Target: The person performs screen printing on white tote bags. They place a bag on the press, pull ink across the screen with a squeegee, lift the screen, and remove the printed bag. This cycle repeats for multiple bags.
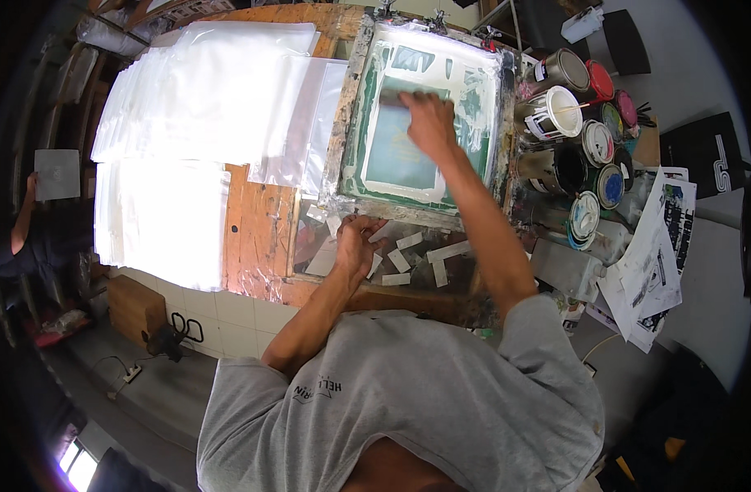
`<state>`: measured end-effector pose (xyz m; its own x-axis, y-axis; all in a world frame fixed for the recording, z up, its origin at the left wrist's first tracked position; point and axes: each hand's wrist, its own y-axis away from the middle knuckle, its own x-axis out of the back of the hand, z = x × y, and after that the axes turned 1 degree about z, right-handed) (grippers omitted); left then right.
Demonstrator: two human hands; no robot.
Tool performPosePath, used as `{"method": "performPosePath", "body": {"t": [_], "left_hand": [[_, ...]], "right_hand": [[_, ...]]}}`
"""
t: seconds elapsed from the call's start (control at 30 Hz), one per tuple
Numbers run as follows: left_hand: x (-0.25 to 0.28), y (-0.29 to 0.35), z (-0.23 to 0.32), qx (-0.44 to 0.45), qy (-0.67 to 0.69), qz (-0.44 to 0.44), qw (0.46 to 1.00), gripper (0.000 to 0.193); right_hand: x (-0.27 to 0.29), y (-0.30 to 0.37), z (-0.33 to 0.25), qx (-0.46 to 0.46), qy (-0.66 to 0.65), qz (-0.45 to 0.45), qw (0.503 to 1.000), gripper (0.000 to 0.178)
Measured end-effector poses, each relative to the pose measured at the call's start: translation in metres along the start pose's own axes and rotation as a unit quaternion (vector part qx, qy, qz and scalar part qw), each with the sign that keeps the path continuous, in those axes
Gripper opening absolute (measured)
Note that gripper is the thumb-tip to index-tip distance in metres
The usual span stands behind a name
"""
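Observation:
A screen-printing frame (333,156), its edges crusted with paint, lies in front of me. Its mesh (475,168) is green around a pale, white-bordered middle area. My right hand (431,121) reaches over the mesh with fingers bent down onto a squeegee (389,97), a brownish bar mostly hidden under the hand. At the frame's near edge, my left hand (357,244) is curled, its fingers closed on the rim. Under that edge lies a glassy board (424,283) with several small white strips (397,261) stuck on it.
Clear plastic sheets (203,98) overlap across the wooden table (248,213) on the left. Several paint cans (554,113) crowd the right side, beside printed papers (654,254). Clamps (439,18) stand at the frame's far edge. At far left, another person's hand (32,184) holds a grey square sheet (57,174).

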<state>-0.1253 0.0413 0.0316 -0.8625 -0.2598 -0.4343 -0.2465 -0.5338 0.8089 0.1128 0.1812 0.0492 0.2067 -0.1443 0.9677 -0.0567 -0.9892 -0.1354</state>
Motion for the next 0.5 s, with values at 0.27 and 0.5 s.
{"method": "performPosePath", "body": {"t": [0.27,0.5], "left_hand": [[-0.019,0.029,0.027,-0.064,-0.047,-0.086,0.993,0.023],[-0.081,0.068,0.087,-0.187,0.039,-0.221,0.956,0.007]], "right_hand": [[0.104,0.136,-0.088,0.019,-0.08,-0.03,0.996,0.052],[0.178,0.079,-0.083,0.072,-0.032,0.128,0.989,0.026]]}}
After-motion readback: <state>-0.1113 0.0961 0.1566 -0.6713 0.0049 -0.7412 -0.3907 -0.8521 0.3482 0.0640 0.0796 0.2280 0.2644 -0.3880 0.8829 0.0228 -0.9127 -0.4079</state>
